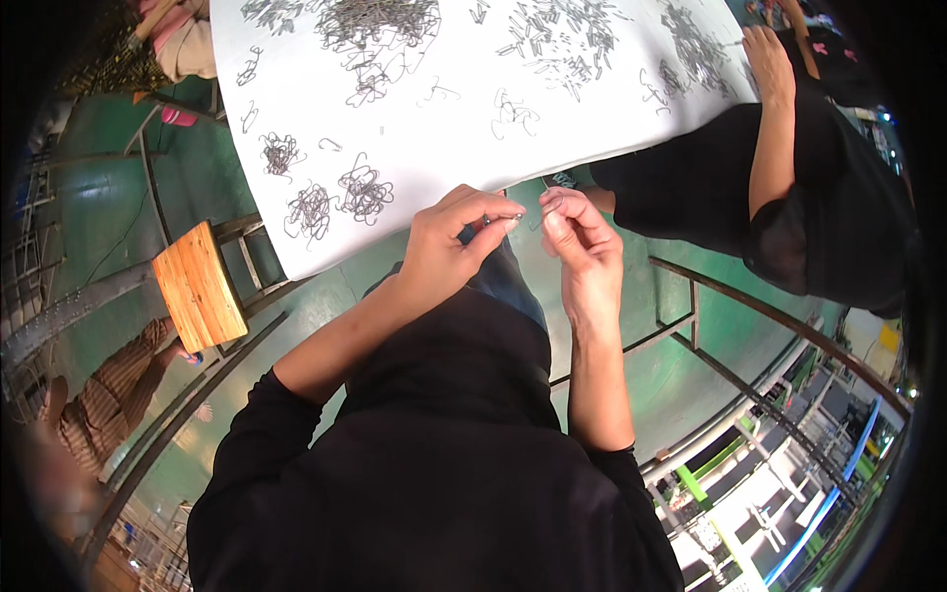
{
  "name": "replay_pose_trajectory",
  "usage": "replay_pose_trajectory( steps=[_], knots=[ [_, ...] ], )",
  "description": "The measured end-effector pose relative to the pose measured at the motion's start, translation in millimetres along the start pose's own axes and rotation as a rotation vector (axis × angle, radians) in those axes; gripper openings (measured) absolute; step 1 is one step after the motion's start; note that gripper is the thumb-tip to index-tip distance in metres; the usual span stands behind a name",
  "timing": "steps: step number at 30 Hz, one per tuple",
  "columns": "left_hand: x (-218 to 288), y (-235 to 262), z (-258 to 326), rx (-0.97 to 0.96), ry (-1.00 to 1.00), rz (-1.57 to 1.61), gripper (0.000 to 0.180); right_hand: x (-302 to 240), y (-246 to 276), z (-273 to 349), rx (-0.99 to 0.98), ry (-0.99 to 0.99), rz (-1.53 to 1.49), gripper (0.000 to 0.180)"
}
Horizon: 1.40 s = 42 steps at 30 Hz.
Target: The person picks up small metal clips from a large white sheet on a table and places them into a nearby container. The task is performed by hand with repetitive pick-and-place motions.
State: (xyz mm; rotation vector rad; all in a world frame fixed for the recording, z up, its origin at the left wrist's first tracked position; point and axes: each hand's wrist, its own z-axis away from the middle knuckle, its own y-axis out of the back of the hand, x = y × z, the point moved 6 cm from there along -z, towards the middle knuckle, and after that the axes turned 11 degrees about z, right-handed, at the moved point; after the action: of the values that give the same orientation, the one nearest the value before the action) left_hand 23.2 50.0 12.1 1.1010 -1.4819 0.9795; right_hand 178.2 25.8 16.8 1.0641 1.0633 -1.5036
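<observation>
Just off the near edge of the white-covered table point(424, 163), my left hand point(452, 237) pinches a small dark metal piece point(517, 216) between thumb and forefinger. Its exact shape is too small to make out. Facing it, a little apart, my right hand point(584, 242) is closed in a pinch on a thin bent wire point(544, 182), whose end sticks up past the fingertips. Most of that wire is hidden by the fingers. Nearest to my left hand on the table lie tangled piles of bent wire hooks point(366, 189), with another pile point(309, 209) beside them.
Farther back are a large heap of wire hooks point(380, 30) and scattered short metal pieces point(562, 44). At the right, a person in black point(691, 187) rests a hand on the table. A wooden stool point(200, 284) stands left; metal rails point(769, 306) run right.
</observation>
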Motion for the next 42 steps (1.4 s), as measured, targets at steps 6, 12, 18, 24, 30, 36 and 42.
replay_pose_trajectory(
  steps=[6,12,18,24,30,36,42],
  knots=[
    [0.7,-12.6,-8.9,-0.036,0.008,0.033,0.02,3.4,4.5,2.6,0.113,0.095,0.008,0.004],
    [-2.9,-23.6,-23.7,-0.093,-0.066,0.017,0.028,-1.8,13.1,-3.2,0.259,0.304,0.227,0.005],
    [-66.7,5.7,-90.2,-0.017,-0.068,-0.207,0.021,-1.5,24.9,-5.2,0.27,0.393,0.303,0.005],
    [-147.7,22.4,-212.1,0.121,-0.009,-0.74,0.019,3.8,34.9,-11.0,0.24,0.335,0.315,0.006],
    [-174.2,12.0,-235.3,0.025,0.182,-0.768,0.017,9.3,30.3,-15.2,0.163,0.312,0.384,0.007],
    [-138.0,28.4,-194.4,0.104,0.123,-0.542,0.019,16.8,17.8,-12.2,0.114,0.312,0.461,0.005],
    [-71.4,16.2,-95.8,0.009,0.39,-0.021,0.016,25.3,7.6,-4.0,0.129,0.305,0.493,0.005]
  ],
)
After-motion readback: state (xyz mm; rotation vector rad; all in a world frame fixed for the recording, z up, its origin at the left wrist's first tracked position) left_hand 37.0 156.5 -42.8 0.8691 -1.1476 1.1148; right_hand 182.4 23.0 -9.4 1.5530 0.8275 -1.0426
